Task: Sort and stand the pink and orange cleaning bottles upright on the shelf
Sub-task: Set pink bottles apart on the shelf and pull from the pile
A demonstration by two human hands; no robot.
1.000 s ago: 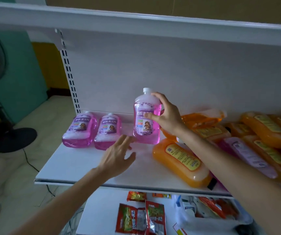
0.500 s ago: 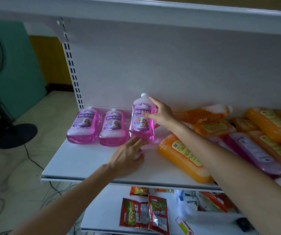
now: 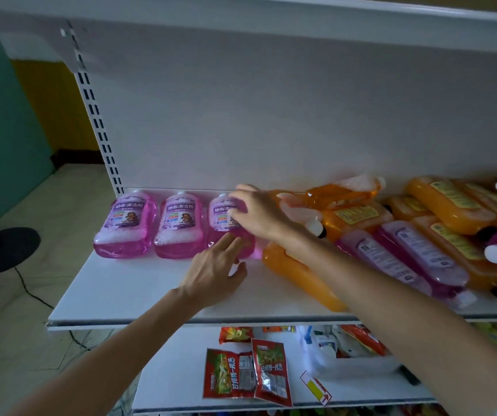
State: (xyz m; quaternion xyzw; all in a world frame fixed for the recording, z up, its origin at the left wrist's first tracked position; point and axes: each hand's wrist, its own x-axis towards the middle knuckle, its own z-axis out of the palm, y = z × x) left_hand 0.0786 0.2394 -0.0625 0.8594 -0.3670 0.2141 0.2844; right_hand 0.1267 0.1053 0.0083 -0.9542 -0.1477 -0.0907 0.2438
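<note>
Since a moment ago, the pink bottle [image 3: 223, 211] has moved back and to the left. It was apart from the two other pink bottles [image 3: 151, 226], and now it sits just beside them at the back of the shelf [image 3: 139, 289]. The three make a row.

The right hand [image 3: 259, 214] is wrapped over the top and right side of this bottle, with the thumb behind and the fingers across the label. The left hand [image 3: 214, 271] is spread, and its straight fingertips touch the bottom front of the bottle. From up here I cannot tell if the bottle stands straight or leans back.

To do this step well, I think the bottom should be pushed in until it lines up with the others. The top should be kept steady, and the hands should let go slowly so the bottle does not wobble. The soap inside can slosh and tip it.

An orange bottle [image 3: 298, 277] lies very near on the right and could get bumped. More pink and orange ones lie in a pile [image 3: 451, 202] past it, so most of the job is not done yet.
</note>
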